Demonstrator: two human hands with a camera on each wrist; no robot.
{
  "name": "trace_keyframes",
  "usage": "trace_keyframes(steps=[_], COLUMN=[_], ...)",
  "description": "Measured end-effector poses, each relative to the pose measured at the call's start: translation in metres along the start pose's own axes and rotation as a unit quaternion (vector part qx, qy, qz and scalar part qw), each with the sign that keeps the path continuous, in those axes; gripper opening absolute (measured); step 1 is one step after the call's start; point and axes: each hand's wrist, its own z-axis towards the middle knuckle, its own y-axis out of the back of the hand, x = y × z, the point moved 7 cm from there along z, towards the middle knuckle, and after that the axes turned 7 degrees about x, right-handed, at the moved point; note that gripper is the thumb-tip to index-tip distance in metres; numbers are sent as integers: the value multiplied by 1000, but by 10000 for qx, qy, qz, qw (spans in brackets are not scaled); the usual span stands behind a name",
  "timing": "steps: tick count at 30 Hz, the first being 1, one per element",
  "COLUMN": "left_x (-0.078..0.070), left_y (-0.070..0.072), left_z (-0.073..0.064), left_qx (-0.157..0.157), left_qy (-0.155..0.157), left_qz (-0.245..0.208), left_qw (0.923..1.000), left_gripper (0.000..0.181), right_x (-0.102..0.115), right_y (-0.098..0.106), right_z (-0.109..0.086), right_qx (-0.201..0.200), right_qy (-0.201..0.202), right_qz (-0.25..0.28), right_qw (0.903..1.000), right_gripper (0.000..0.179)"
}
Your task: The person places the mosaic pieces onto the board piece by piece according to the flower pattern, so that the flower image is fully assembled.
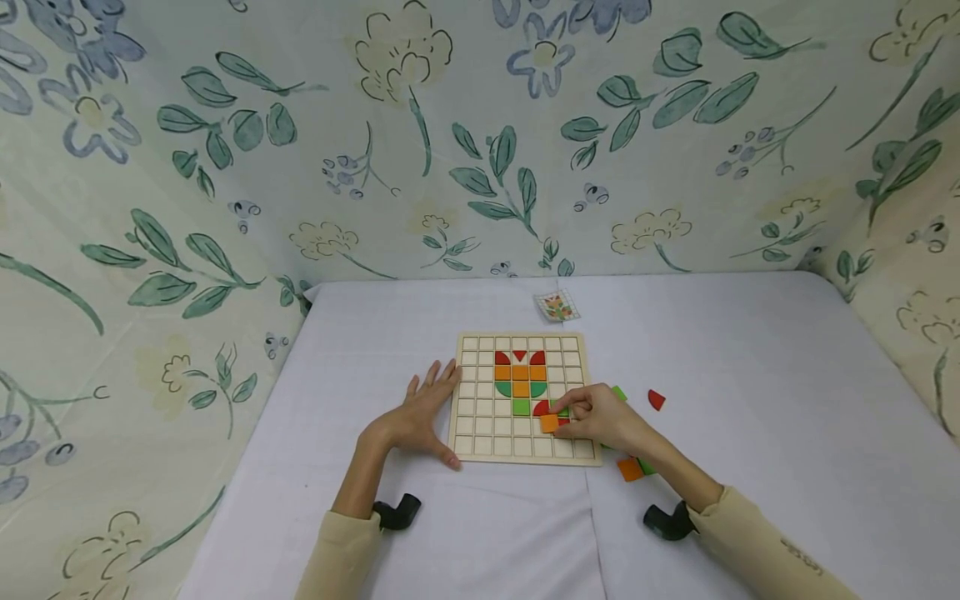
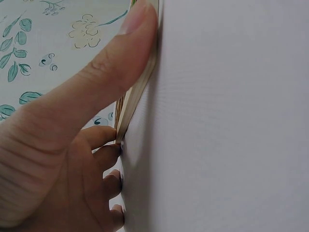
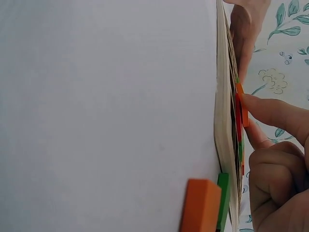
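A square wooden grid board [image 1: 472, 427] lies on the table. With fingers spread, my left hand [image 1: 416, 418] rests at its left edge, the thumb by the near corner; the left wrist view shows the thumb [image 2: 104, 72] along the board's side. Between thumb and finger my right hand [image 1: 609, 421] pinches an orange square tile [image 1: 550, 423], low over the board's lower right part. Just behind that tile is a red quarter-round tile [image 1: 541, 407], beside a light green square tile [image 1: 521, 407]. Farther up, red, orange and green tiles form a pattern around an orange tile [image 1: 521, 372].
Behind the board lies a small patterned card [image 1: 557, 306]. Right of the board are a loose red quarter-round tile [image 1: 656, 400], an orange block [image 1: 631, 470] and green pieces [image 3: 223, 195], partly hidden by the right arm. A floral cloth [image 1: 495, 200] hangs behind the table.
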Motion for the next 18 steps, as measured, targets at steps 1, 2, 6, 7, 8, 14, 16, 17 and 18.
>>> trace_keyframes(steps=[1, 2, 6, 7, 8, 14, 16, 17, 18], left_x=[0, 0, 0, 0, 0, 0, 1, 1, 1], left_y=[0, 0, 0, 0, 0, 0, 0, 0, 0], left_z=[0, -1, -1, -1, -1, 0, 0, 0, 0], left_qx=[2, 10, 14, 16, 13, 4, 3, 4, 4], left_qy=[0, 7, 33, 36, 33, 37, 47, 49, 50], left_qz=[-4, -11, 2, 4, -3, -37, -25, -19, -13], left_qw=[10000, 10000, 10000, 10000, 10000, 10000, 10000, 10000, 10000], left_gripper=[151, 151, 151, 151, 151, 151, 151, 151, 151], right_x=[-1, -1, -1, -1, -1, 0, 0, 0, 0], right_y=[0, 0, -3, -4, -4, -5, -5, -6, -6], right_z=[0, 1, 2, 2, 2, 0, 0, 0, 0], right_qx=[-15, -27, -23, -11, -9, -57, -89, -107, -123], right_qy=[-35, -37, -47, -41, -48, -53, -52, -46, -49], right_qz=[-4, -10, -39, -45, -49, -7, 0, -10, -28], right_qw=[10000, 10000, 10000, 10000, 10000, 10000, 9999, 9999, 9999], right_gripper=[28, 27, 25, 26, 26, 27, 27, 26, 25])
